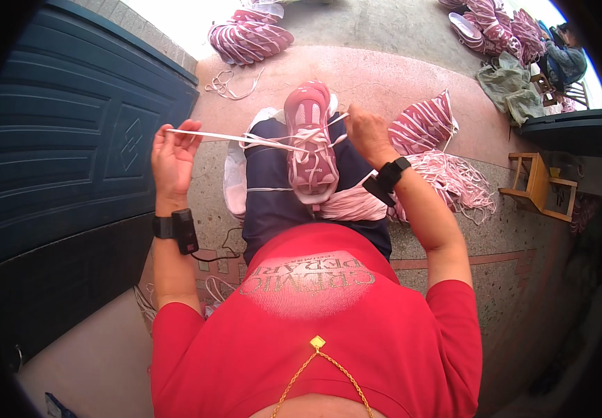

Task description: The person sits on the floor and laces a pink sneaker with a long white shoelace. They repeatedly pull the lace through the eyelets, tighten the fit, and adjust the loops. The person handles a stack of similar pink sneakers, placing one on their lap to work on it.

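A pink sneaker (308,115) rests on my lap between my thighs, its toe pointing away from me. White shoelace runs through its eyelets and crosses loosely over the tongue. Out to the left, my left hand (172,161) pinches one end of the white shoelace (224,136) between thumb and forefinger, its other fingers raised. The lace stretches almost straight from there to the shoe. My right hand (370,132), beside the shoe's right side, is closed on another stretch of lace, pulled short and tight; its fingertips are partly hidden.
Right of my legs lie a pink lace-wrapped bundle (423,124) and a heap of pale pink laces (454,184). Another bundle (252,38) lies ahead on the floor. A blue door (78,139) stands left, a wooden stool (539,187) right. A person (567,59) sits far right.
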{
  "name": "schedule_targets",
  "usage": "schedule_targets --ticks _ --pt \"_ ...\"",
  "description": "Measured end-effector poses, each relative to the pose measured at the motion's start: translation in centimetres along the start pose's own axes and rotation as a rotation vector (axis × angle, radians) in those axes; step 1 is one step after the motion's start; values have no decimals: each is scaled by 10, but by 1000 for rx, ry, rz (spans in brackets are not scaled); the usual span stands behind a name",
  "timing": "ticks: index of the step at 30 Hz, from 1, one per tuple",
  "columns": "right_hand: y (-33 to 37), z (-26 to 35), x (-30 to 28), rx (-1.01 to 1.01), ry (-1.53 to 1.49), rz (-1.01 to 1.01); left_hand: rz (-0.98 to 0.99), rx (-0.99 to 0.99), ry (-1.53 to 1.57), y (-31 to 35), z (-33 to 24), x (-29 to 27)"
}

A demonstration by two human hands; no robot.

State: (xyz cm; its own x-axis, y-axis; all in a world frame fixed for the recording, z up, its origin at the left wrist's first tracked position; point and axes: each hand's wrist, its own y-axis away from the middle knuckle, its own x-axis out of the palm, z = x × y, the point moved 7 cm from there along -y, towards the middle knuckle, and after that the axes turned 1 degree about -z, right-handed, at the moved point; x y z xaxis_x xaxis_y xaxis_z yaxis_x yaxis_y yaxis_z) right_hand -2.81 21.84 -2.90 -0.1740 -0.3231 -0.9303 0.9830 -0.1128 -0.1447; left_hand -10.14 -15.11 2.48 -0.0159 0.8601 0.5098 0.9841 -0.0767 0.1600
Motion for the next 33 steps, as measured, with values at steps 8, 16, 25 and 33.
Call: schedule_targets --ticks 8,16,25,33 --pt "33 -1 25 171 -424 292 -116 156 214 -24 -173 -141" --pt "41 36 1 -202 -466 64 -23 -174 -453 -53 -38 -79" --pt "63 80 4 -535 -260 95 579 -362 -1243 -33 157 91" --pt "74 81 4 -490 -516 76 874 -522 -1338 -23 151 123"
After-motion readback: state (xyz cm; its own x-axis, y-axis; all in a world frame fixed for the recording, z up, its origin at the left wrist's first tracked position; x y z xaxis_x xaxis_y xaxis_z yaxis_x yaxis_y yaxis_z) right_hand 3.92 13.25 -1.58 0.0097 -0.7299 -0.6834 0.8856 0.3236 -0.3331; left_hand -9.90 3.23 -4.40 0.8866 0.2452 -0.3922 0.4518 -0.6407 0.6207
